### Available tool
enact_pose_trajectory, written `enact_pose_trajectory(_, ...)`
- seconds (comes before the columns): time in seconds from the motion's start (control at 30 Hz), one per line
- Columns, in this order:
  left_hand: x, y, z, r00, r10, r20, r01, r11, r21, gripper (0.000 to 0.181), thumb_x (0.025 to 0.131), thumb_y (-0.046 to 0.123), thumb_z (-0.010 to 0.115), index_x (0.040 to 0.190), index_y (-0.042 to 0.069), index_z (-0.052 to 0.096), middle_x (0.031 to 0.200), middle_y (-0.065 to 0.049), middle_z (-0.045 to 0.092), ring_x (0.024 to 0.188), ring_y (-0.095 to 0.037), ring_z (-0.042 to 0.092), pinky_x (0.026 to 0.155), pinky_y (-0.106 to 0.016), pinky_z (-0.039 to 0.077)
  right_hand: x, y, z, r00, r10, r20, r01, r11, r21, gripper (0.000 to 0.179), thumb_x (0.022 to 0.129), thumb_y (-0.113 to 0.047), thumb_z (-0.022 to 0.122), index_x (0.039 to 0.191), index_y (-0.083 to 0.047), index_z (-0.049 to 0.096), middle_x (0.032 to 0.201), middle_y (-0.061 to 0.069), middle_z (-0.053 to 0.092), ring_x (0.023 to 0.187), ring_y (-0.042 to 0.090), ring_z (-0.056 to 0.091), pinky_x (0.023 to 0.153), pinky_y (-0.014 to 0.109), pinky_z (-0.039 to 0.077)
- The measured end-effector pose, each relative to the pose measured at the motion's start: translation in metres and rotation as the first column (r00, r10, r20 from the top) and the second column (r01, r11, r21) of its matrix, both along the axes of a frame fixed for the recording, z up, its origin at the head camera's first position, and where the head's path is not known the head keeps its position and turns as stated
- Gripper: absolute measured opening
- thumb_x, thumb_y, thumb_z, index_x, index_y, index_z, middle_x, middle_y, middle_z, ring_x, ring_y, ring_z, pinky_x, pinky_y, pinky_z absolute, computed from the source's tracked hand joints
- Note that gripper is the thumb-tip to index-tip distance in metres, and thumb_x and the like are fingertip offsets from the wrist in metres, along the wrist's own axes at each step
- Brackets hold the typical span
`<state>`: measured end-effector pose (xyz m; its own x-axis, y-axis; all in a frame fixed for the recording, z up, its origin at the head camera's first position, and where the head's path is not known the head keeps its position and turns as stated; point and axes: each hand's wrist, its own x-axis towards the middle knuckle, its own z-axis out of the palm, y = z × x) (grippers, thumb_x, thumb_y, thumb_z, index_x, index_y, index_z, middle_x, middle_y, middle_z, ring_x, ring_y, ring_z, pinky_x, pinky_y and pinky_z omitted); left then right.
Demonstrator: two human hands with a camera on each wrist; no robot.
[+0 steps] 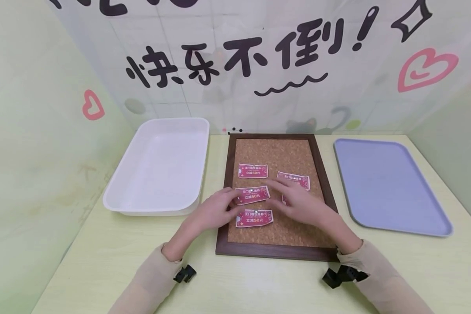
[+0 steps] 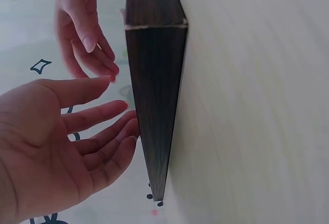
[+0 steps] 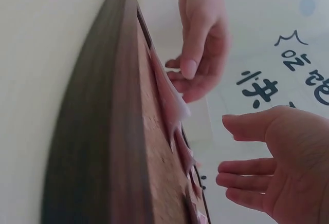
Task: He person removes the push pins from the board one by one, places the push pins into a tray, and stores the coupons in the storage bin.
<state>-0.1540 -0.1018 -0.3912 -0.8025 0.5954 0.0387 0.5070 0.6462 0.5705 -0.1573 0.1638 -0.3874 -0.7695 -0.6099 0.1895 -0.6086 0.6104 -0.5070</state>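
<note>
A cork board (image 1: 274, 152) in a dark wooden frame (image 1: 276, 251) lies on the table. Several pink-red paper coupons are fixed to it with small pins. On its left side run a top coupon (image 1: 253, 173), a middle coupon (image 1: 253, 197) and a bottom coupon (image 1: 254, 219). An upper right coupon (image 1: 303, 182) shows partly, and one below it is mostly behind the right hand. My left hand (image 1: 213, 210) is at the middle coupon's left end, fingers loosely bent, holding nothing; contact is unclear. Over the board's right half, my right hand (image 1: 300, 203) hovers with relaxed fingers, holding nothing.
Left of the board stands a deep white tray (image 1: 157, 209). A flat blue-grey tray (image 1: 392, 187) lies to the right. Behind the table (image 1: 255, 288) rises a wall (image 1: 227, 104) with black lettering, and side walls flank it.
</note>
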Motion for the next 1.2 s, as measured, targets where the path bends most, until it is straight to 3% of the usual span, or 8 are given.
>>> enact_pose_trajectory(0.17, -0.001, 0.000, -0.002, 1.000, -0.007, 0.012, 0.007, 1.000, -0.008, 0.024, 0.096, 0.015, 0.069, 0.117, 0.003, 0.068, 0.102, -0.006, 0.064, 0.089, -0.016, 0.060, 0.079, -0.030, 0.053, 0.005, -0.012, -0.007, 0.993, 0.110, 0.041, -0.108, 0.993, -0.037, 0.049, 0.098, -0.018, 0.067, 0.145, -0.009, 0.054, 0.137, 0.010, 0.062, 0.123, 0.027, 0.061, 0.101, 0.045, 0.049)
enact_pose_trajectory(0.33, -0.002, 0.000, -0.004, 0.999, -0.025, 0.031, 0.025, 1.000, -0.013, 0.020, 0.096, 0.012, 0.070, 0.112, 0.001, 0.068, 0.099, -0.005, 0.064, 0.089, -0.015, 0.060, 0.081, -0.029, 0.053, 0.008, -0.020, -0.016, 0.987, 0.154, 0.038, -0.155, 0.988, 0.017, 0.045, 0.099, -0.019, 0.067, 0.142, -0.008, 0.058, 0.137, 0.009, 0.062, 0.125, 0.026, 0.059, 0.101, 0.043, 0.049)
enact_pose_trajectory(0.63, -0.003, 0.000, -0.006, 0.997, -0.046, 0.063, 0.047, 0.999, -0.024, 0.017, 0.096, 0.012, 0.069, 0.110, 0.002, 0.069, 0.093, -0.001, 0.062, 0.083, -0.013, 0.058, 0.075, -0.027, 0.051, 0.008, -0.025, -0.023, 0.991, 0.134, -0.008, -0.134, 0.990, 0.031, 0.021, 0.094, -0.009, 0.072, 0.115, -0.006, 0.075, 0.116, 0.007, 0.066, 0.105, 0.021, 0.065, 0.088, 0.035, 0.056)
enact_pose_trajectory(0.9, -0.004, -0.001, -0.006, 0.993, -0.047, 0.106, 0.048, 0.999, -0.012, 0.009, 0.094, 0.010, 0.071, 0.102, 0.004, 0.069, 0.085, 0.001, 0.059, 0.077, -0.012, 0.053, 0.069, -0.024, 0.047, 0.006, -0.027, -0.025, 0.994, 0.098, -0.042, -0.097, 0.995, 0.017, 0.016, 0.091, -0.008, 0.075, 0.107, -0.009, 0.075, 0.108, 0.003, 0.063, 0.098, 0.017, 0.062, 0.084, 0.030, 0.056)
enact_pose_trajectory(1.2, -0.006, -0.002, -0.007, 0.985, -0.039, 0.168, 0.035, 0.999, 0.027, 0.007, 0.094, 0.008, 0.071, 0.099, 0.004, 0.068, 0.080, 0.003, 0.060, 0.071, -0.010, 0.053, 0.066, -0.024, 0.047, 0.003, -0.032, -0.026, 0.998, 0.054, -0.011, -0.054, 0.998, 0.041, 0.011, 0.091, -0.014, 0.077, 0.099, -0.009, 0.071, 0.103, 0.000, 0.060, 0.091, 0.013, 0.058, 0.081, 0.030, 0.055)
